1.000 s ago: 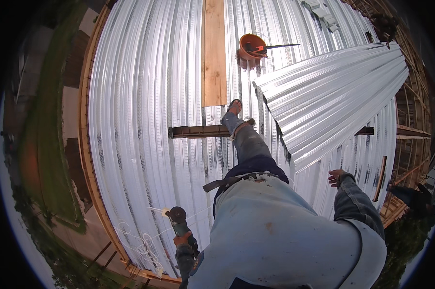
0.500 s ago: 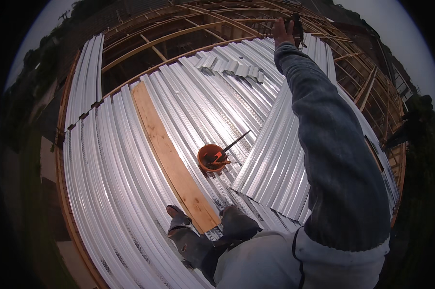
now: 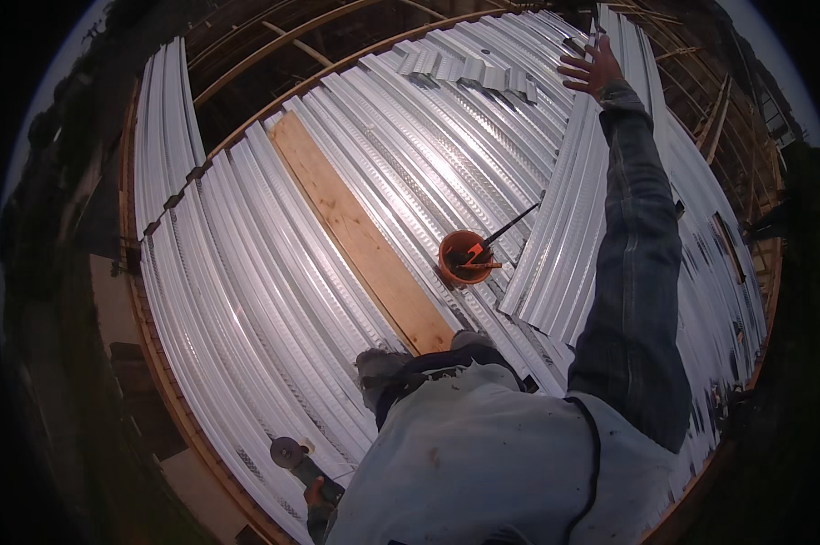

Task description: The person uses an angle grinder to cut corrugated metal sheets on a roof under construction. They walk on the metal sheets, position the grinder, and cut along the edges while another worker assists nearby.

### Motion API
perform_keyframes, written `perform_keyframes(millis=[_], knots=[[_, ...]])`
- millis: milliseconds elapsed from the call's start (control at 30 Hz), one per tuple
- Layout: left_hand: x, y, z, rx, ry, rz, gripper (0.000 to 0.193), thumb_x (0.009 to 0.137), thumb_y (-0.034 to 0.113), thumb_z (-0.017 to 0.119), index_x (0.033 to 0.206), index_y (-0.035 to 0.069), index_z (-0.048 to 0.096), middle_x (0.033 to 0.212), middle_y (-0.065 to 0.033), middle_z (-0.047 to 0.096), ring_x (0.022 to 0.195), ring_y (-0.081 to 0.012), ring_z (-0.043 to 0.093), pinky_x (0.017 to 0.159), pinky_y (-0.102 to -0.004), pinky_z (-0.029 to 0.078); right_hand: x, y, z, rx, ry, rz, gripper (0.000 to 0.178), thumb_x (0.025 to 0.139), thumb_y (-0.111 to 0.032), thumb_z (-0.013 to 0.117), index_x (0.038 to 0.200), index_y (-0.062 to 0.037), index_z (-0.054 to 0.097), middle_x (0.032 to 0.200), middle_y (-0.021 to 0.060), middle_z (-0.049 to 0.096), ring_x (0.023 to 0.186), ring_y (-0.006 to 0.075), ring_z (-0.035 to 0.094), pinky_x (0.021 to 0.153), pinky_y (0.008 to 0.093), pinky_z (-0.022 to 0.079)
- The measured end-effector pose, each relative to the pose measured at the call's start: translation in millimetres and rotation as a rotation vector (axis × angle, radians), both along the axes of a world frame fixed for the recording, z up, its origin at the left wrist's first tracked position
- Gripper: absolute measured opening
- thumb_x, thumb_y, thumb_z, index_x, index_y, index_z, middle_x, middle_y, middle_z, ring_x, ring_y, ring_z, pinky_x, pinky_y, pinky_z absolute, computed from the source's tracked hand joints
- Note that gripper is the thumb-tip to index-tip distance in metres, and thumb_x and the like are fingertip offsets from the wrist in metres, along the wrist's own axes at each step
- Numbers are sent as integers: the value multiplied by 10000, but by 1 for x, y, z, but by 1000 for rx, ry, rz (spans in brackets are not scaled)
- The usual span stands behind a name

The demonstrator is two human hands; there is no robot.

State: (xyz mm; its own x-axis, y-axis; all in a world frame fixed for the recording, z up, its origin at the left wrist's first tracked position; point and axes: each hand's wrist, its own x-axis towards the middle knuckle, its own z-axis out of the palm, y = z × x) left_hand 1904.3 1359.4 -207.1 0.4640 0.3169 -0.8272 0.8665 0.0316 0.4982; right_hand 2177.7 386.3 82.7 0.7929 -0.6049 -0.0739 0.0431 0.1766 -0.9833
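My right arm reaches far out to the upper right. Its hand (image 3: 596,69) is spread with fingers apart, over the ribbed metal sheets. At the lower left, beside my body, my left hand (image 3: 316,493) is wrapped round an angle grinder (image 3: 308,470), whose round disc points up and away from me. Part of that hand is hidden by my shirt. Ahead of my legs an orange-brown bucket (image 3: 448,270) stands on the sheets, holding an orange-handled tool and a long dark bar (image 3: 515,223). A wooden plank (image 3: 351,227) lies along the ribs left of the bucket.
Shiny corrugated sheets (image 3: 246,300) cover the roof, with a loose sheet (image 3: 555,254) lying askew over them at right. Short metal offcuts (image 3: 469,71) lie farther up. Open timber framing (image 3: 292,41) shows beyond the far edge. The roof's left edge (image 3: 169,400) drops off.
The view has shifted, and the bucket and plank sit farther right in it. My right hand now shows with fingers spread. My left hand with the grinder has come into view.
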Motion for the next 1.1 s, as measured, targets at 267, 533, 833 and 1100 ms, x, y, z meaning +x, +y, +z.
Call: perform_keyframes(millis=[267, 533, 833, 1100], knots=[[248, 101, 80, 658, -287, -276, 444, 646, 316, 758, 862, -45, 616, 740, -148, 618, 644, -258, 615, 625, -382, 526, -92, -65, -96, -999, 1060, -1547, 916, 775, -476, 568, 1397, 23, 117, 1426, 297, 165, 1332, 417, 211, 1028, 534, 285], [455, 99, 130, -412, -346, 16, 493, 716, 543, 643, 715, 51, 603, 712, -128, 625, 582, -284, 600, 589, -408, 520, -71, -102, -146, -310, 99, -1414, 873, 811, -474, 542, 1432, -57, 93, 1455, 250, 163, 1332, 421, 213, 1016, 583, 268], [724, -49, 109, -93, -396, -86, 507, 701, 579, 633, 732, 77, 573, 696, -115, 609, 578, -293, 601, 565, -427, 530, 55, -177, -148, -542, 2113, -663, 895, 796, -505, 578, 1444, -97, 117, 1487, 213, 109, 1352, 429, 155, 1042, 628, 187], [905, -192, 79, -41, -260, -88, 517, 636, 425, 743, 910, 25, 565, 728, -132, 574, 622, -299, 595, 604, -416, 549, 171, -254, -93, 62, 152, -588, 845, 799, -491, 596, 1419, -92, 182, 1467, 214, 148, 1300, 412, 280, 1046, 601, 213]])
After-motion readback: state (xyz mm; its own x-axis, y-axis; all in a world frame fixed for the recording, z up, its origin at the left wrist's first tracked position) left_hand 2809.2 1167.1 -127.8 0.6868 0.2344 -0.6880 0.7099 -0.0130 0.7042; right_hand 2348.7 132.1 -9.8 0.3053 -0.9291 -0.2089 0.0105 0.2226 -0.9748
